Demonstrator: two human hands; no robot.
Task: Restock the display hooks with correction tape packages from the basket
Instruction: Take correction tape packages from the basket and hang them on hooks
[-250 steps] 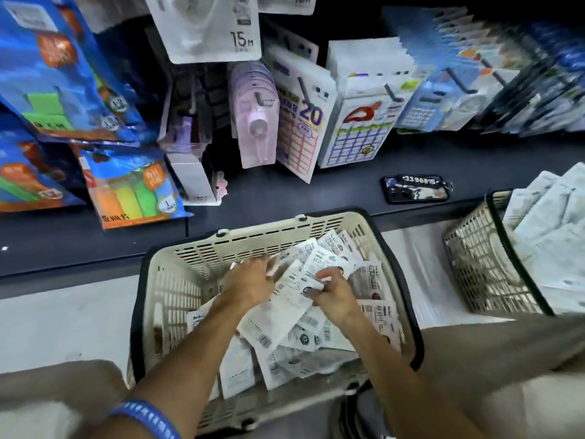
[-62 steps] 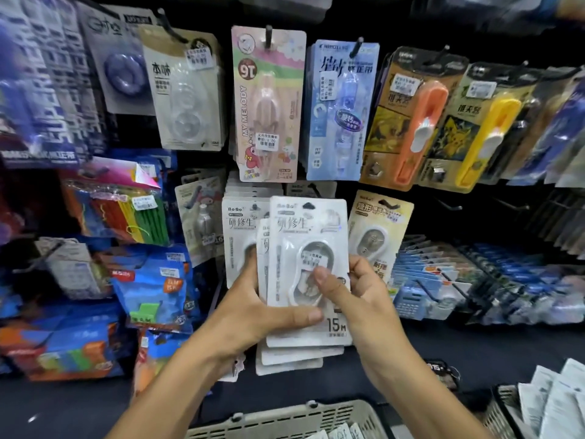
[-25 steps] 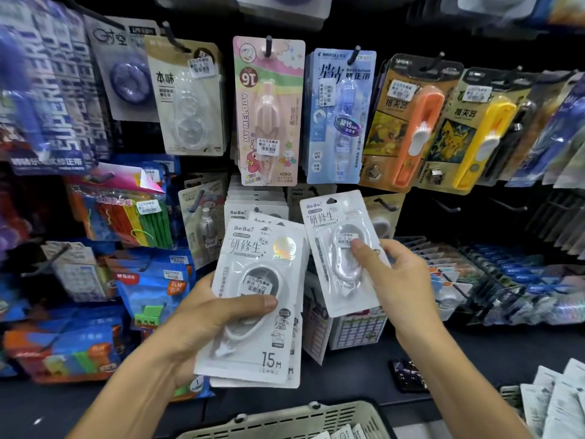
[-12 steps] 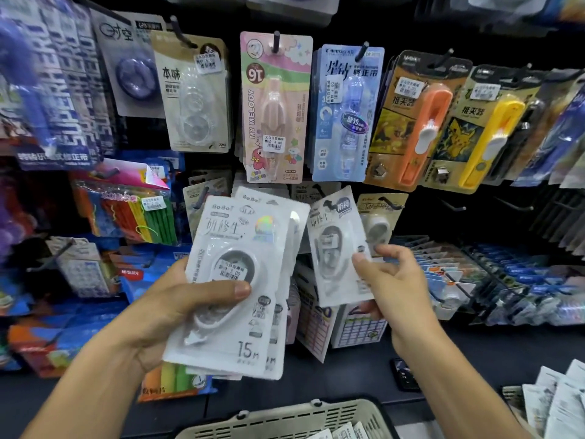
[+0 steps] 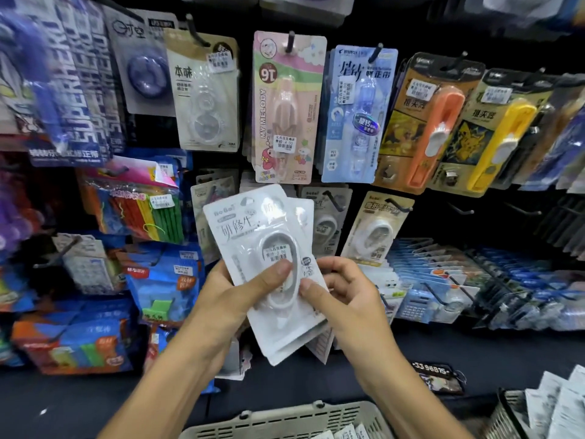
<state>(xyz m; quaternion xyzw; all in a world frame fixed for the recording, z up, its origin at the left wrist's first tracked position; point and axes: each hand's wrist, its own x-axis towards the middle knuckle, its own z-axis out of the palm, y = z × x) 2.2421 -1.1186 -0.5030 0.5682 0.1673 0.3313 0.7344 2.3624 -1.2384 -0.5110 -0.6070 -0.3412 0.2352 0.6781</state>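
Dark pegboard wall (image 5: 506, 217), black shelf (image 5: 316, 381)

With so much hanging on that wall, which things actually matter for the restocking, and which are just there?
Part of the job:
- white correction tape packages, held by left hand and right hand
- basket
- display hook with a matching package

Just there:
- My Melody package
- green clip packet
- calculators
- key tag

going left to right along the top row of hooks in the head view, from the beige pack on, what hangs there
beige tape pack → pink my melody pack → light blue pack → orange pack → yellow pack
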